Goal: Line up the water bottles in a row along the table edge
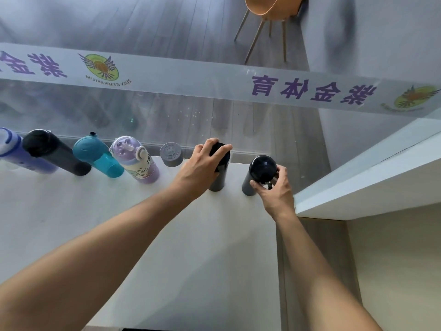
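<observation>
Several water bottles stand in a row along the far edge of the white table [119,223], against a glass wall. From the left: a blue-purple bottle [14,151], a black bottle [52,154], a teal bottle [97,156], a lilac cartoon bottle [136,161], and a short grey bottle [171,154]. My left hand [202,163] grips the top of a dark grey bottle [220,173]. My right hand [274,189] holds a grey bottle with a round black cap [262,169] at the table's right end.
The glass wall carries a frosted band with purple lettering [310,89]. Behind the glass stands an orange chair [267,10]. A white ledge [358,187] runs along the right, close to the rightmost bottle. The table's right edge [276,259] drops to the floor.
</observation>
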Demonstrator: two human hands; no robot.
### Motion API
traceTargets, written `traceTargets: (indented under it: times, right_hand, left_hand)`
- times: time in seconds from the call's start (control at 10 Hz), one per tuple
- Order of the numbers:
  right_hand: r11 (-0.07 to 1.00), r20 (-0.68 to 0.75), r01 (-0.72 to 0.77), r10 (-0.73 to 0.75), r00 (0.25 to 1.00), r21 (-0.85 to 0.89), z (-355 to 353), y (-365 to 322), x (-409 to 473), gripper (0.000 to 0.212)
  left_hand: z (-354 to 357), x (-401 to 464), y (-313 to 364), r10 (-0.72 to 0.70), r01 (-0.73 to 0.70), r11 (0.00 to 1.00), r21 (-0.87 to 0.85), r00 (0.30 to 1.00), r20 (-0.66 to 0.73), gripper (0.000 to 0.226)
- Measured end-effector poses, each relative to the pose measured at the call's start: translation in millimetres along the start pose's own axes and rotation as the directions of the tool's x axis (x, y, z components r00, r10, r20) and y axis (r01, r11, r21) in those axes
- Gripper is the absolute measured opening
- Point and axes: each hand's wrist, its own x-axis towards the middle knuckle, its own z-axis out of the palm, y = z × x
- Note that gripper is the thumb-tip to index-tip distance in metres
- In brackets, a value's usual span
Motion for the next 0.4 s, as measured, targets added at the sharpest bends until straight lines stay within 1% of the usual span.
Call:
traceTargets:
  times: [0.2, 0.3, 0.4]
  right_hand:
    - [1.000, -0.006, -0.012, 0.012, 1.000, -0.007, 1, -4, -1, 0.073]
    - [1.000, 0.008, -0.006, 0.006, 1.000, -0.007, -1, -3, 0, 0.081]
    - [0.997, -0.028, 0.054, -0.056, 0.998, -0.062, -6, -14, -11, 0.096]
  left_hand:
    - [4, 0, -1, -0.008, 0.008, 1.000, 0.023, 1.000, -0.003, 0.076]
    - [3, -3, -4, 0.008, -0.008, 0.999, 0.037, 1.000, 0.008, 0.083]
    - [-5, -10, -2, 0.060, -0.058, 0.996, 0.063, 0.998, -0.022, 0.080]
